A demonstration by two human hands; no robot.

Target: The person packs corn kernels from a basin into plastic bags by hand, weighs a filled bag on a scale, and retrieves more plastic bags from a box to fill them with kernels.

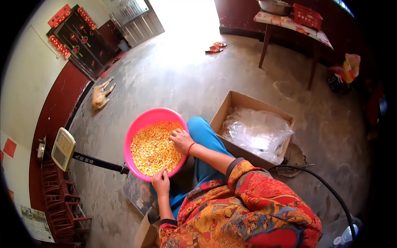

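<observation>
A pink plastic basin (129, 156) holds a heap of yellow-orange corn kernels (151, 144). Over the right part of the heap, my right hand (181, 141) touches the kernels with slightly bent fingers that stand apart; a red string circles its wrist. My left hand (161, 182) is at the basin's near rim, thumb and fingers pinched together over the kernels' edge. Whatever lies between those fingertips is too small to make out. The basin appears to rest on the dark platform (138, 192) of a scale, whose display (63, 149) sits on a black pole to the left.
Right of my knee stands a cardboard box (221, 112) with clear plastic bags (258, 132). A black hose (331, 190) curves at the right. A dog (100, 95) lies on the floor at left. Stools (62, 198) line the left wall; a table (285, 25) stands at the back right.
</observation>
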